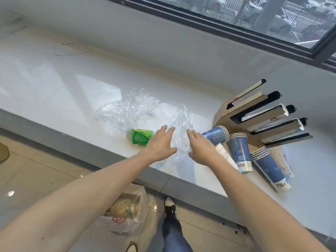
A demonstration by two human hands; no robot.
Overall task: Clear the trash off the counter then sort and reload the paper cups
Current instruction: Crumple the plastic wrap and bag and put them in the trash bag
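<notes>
The crumpled clear plastic wrap (180, 128) lies on the white surface (63, 84), beside the fallen paper cup stacks (240, 151). Left hand (160, 142) and right hand (200, 148) flank it, fingers spread apart, probably to gather it.

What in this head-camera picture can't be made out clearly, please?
- White cups: partly hidden behind the right hand; count unclear.
- Cup holder: what fills its slots is too small to tell.
- Green wrapper: print blurred, one end behind the left hand.
- Clear plastic wrap: whether the fingers touch it is unclear.
- Bag on the floor: contents blurred.
</notes>
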